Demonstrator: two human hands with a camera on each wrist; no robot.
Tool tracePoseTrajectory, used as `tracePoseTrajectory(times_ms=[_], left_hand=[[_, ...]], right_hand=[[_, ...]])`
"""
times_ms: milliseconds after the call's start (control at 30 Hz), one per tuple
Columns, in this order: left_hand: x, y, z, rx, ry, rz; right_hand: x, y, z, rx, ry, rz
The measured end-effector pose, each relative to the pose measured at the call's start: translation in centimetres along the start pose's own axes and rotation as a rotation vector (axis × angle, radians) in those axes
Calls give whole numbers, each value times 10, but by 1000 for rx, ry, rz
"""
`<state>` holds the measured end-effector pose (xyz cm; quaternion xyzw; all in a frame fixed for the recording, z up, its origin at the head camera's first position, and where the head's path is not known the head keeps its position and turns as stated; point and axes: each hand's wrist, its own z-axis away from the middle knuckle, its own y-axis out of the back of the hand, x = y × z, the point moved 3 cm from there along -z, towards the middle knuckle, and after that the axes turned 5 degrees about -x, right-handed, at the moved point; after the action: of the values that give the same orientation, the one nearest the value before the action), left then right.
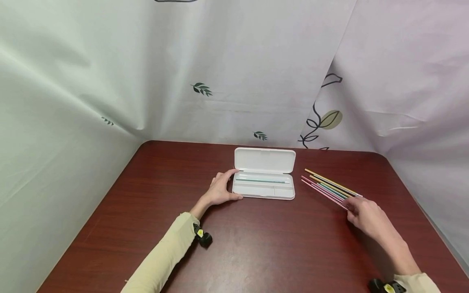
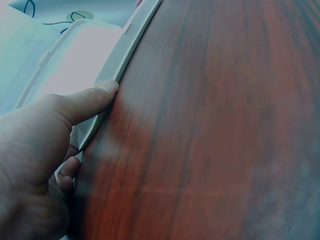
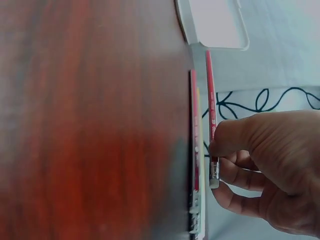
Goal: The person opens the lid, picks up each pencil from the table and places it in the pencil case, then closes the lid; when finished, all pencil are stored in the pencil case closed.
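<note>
A white pencil case lies on the table with its lid raised at the back. One teal pencil rests in its rear compartment. My left hand grips the case's left end, thumb on the front edge and fingers around toward the back. To the right, my right hand pinches a pink pencil near its eraser end between thumb and fingers. In the right wrist view that pencil is a little above the other pencils, which lie on the table.
Several pencils in yellow, black, green and pink lie slanted side by side, right of the case. The dark red-brown wooden table has rounded back corners. Pale patterned fabric hangs behind it and along both sides.
</note>
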<state>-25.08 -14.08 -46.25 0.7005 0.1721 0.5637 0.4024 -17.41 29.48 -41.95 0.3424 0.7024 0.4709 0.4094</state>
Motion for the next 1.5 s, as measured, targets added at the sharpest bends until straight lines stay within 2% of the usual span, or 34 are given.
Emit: tracePoseTrajectory(times_ms=[133, 500, 700, 833, 1000, 1267, 1500], left_hand=[[0, 1, 0, 2, -1, -1], [1, 1, 1, -6, -1, 1], [3, 2, 2, 11, -29, 5], [3, 2, 2, 13, -34, -4], [1, 1, 1, -6, -6, 1], [2, 2, 1, 14, -10, 3], [0, 0, 1, 2, 8, -3]], right_hand=[[-6, 3, -7, 36, 55, 3], [-26, 2, -39, 41, 166, -5], [-40, 0, -58, 49, 229, -14], [-48, -5, -71, 14, 230, -25], [-58, -13, -90, -41, 223, -35], [-76, -27, -116, -100, 264, -37], [-89, -36, -130, -122, 314, -47]])
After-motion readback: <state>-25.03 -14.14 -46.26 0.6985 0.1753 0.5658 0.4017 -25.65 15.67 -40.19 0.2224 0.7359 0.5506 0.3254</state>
